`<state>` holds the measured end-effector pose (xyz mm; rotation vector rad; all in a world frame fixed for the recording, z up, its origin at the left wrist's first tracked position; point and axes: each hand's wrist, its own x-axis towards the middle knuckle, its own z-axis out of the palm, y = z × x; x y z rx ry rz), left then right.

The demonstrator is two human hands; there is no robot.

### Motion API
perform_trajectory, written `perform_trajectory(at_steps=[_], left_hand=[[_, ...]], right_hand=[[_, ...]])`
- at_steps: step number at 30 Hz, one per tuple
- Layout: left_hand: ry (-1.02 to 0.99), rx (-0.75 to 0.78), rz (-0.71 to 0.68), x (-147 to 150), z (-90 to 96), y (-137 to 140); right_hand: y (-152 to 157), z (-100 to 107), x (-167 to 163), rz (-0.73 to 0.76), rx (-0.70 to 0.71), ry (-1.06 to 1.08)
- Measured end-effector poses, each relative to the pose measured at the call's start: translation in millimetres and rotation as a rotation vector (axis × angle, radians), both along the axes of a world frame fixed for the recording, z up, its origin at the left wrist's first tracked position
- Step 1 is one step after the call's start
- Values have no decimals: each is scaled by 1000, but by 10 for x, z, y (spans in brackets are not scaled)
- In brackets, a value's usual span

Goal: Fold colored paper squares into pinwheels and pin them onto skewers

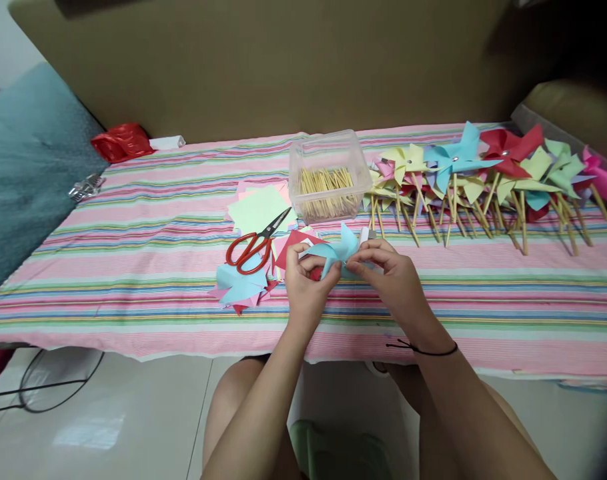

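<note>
A light blue paper pinwheel (pixel 337 251) with folded blades is held up between my two hands over the cloth. My left hand (pixel 305 283) grips its left side, thumb in front and fingers behind. At its middle and right edge, the fingers of my right hand (pixel 389 272) are pinched together; a tiny bright spot shows there, too small to name. Beneath and left of the pinwheel lie red and pale paper pieces (pixel 292 245). Red-handled scissors (pixel 257 244) rest to the left, across green paper sheets (pixel 260 210) and a pile of blue and pink cut paper (pixel 241 281).
A clear plastic box (pixel 328 143) of short wooden sticks (pixel 327 180) stands behind my hands. Finished-looking pinwheels on sticks (pixel 455 160) crowd the right. A small white-and-grey object (pixel 367 234) sits behind my right hand. Far left are a red plastic bag (pixel 122 142) and a teal cushion (pixel 33 160).
</note>
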<state>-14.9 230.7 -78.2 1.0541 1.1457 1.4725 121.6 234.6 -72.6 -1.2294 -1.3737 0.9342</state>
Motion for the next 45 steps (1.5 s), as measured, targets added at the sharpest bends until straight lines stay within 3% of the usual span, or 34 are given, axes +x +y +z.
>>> perform_trajectory(at_steps=[12,20,29,35,45], left_hand=[[17,-15,10,-8,0,7],[51,-6,-59,-41,-6,8],[145,20,-135,-99,-28,55],[110,92,-135,-83,-31,56],[-13,-7,-101,-70,-16,72]], right_hand=[[8,-28,-23,-32,49,-12],[-19,-5,-25,40,-149,289],[-37,33,-3,11,-106,234],[-33,15,-15,-3,-105,238],[-35,18,-35,23,-169,317]])
